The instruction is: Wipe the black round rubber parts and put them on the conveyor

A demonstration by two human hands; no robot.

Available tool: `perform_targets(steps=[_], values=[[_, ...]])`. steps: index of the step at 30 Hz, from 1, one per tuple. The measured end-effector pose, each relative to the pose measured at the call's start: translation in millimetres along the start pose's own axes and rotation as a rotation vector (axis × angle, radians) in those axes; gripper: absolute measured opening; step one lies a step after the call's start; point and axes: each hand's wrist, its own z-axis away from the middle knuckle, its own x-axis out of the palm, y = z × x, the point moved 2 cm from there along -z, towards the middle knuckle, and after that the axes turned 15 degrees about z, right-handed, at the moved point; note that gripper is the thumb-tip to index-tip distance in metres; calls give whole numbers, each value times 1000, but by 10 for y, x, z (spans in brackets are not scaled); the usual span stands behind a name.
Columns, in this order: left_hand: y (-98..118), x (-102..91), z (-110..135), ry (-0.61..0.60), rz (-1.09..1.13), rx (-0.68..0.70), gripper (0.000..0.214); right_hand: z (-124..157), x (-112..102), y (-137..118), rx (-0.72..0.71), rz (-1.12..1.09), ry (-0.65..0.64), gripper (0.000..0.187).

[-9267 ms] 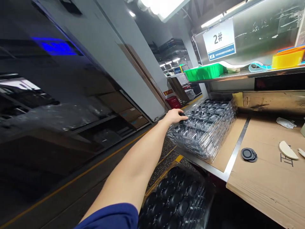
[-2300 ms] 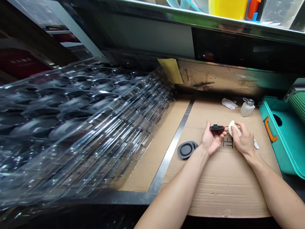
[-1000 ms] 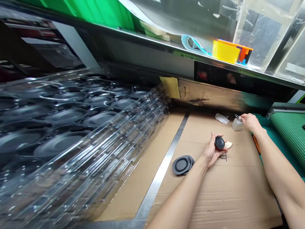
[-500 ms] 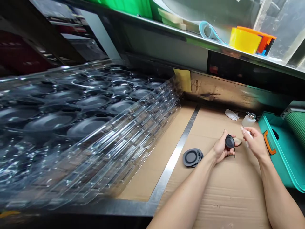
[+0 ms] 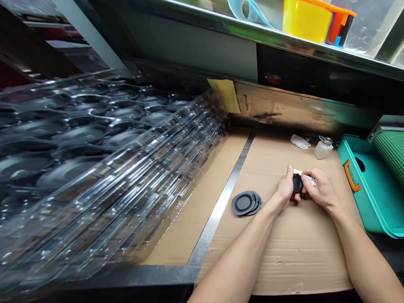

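Note:
My left hand (image 5: 285,185) holds a small black round disc (image 5: 297,183) on edge, just above the cardboard. My right hand (image 5: 319,188) closes on a folded white wipe (image 5: 311,179) and presses it against the far face of the disc. Both hands touch over the printed mark on the cardboard sheet (image 5: 284,256). To the left of my hands lies a small stack of dark grey round discs (image 5: 245,203). The wipe hides part of the held disc.
Stacked clear plastic trays (image 5: 104,164) of dark discs fill the left side. A pump bottle (image 5: 323,148) and a crumpled white tissue (image 5: 299,142) stand behind my hands. A teal bin (image 5: 356,185) sits at the right. A shelf above carries a yellow tub (image 5: 306,14).
My right hand has moved from near the pump bottle to the black disc, bringing the white wipe against it. My left hand still holds the disc, and the view has shifted slightly.

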Motion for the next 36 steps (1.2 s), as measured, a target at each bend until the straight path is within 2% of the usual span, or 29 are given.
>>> perform_targets(steps=[3,12,18,22,26,32,36], values=[[-19,-12,-13,9,-31,-10,75,7,11,-6,-6,11,34,19],[-18,-17,17,-9,-208,48,82,15,89,156,-52,219,-106,14],[-14,-8,10,19,-143,27,78,-11,-55,106,-3,131,0,14],[-15,-5,16,14,-211,29,82,-11,-12,69,-24,118,-88,14],[-15,6,38,10,-267,35,83,9,39,109,-19,243,-105,14],[-21,26,52,9,-387,37,80,22,-2,124,-116,328,-182,23],[-18,44,76,-6,-422,34,77,17,-41,69,-148,327,-155,20]])
